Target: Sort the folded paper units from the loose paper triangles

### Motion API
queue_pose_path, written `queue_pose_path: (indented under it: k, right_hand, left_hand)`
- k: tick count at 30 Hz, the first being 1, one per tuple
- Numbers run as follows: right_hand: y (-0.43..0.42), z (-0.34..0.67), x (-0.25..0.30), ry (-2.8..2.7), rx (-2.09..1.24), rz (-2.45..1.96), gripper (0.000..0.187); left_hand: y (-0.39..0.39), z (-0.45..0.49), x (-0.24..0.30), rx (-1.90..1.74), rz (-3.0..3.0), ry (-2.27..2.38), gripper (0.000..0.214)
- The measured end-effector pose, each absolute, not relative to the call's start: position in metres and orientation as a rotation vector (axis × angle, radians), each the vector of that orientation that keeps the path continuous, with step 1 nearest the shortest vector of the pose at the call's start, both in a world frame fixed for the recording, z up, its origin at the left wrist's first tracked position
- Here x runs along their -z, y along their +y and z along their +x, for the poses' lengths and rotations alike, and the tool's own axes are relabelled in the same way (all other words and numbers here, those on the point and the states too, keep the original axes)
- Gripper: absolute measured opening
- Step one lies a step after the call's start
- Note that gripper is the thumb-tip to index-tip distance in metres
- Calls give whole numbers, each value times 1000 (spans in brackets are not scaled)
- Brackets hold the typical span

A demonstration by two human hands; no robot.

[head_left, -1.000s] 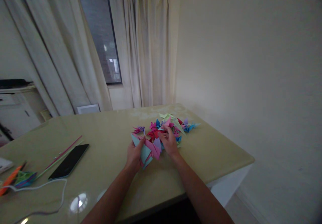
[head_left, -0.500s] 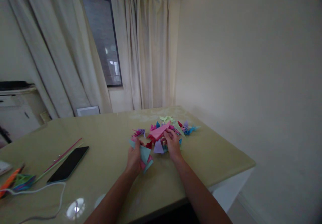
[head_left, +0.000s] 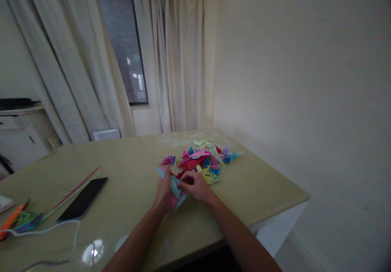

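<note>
- You face a glossy tabletop (head_left: 131, 158).
- Above its near edge, your left hand (head_left: 164, 188) grips folded blue-and-pink papers (head_left: 174, 187); your right hand (head_left: 195, 185), fingers narrowed, meets them, pinch unclear.
- They should be light, easily creased: hold flat folds, spare points.
- Toward the far right corner, folded-paper pieces (head_left: 193, 164) lie heaped.
</note>
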State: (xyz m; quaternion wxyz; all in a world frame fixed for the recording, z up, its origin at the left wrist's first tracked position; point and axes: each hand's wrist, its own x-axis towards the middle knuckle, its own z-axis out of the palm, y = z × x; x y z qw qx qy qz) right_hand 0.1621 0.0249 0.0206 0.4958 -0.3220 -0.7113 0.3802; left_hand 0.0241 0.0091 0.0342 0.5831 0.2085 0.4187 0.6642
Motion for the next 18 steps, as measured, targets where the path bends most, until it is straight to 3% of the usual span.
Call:
queue_pose_path:
  k: [4, 12, 18]
  right_hand:
    - [35, 167, -20, -1535, -902, -826, 30]
    - [43, 170, -20, -1120, -1288, -780, 40]
    - [49, 175, -24, -876, -1218, -760, 46]
  left_hand:
    - [9, 28, -33, -1560, 497, 944, 58]
    - [10, 27, -32, -1541, 677, 943, 74]
    - [13, 25, -30, -1498, 617, 988, 52]
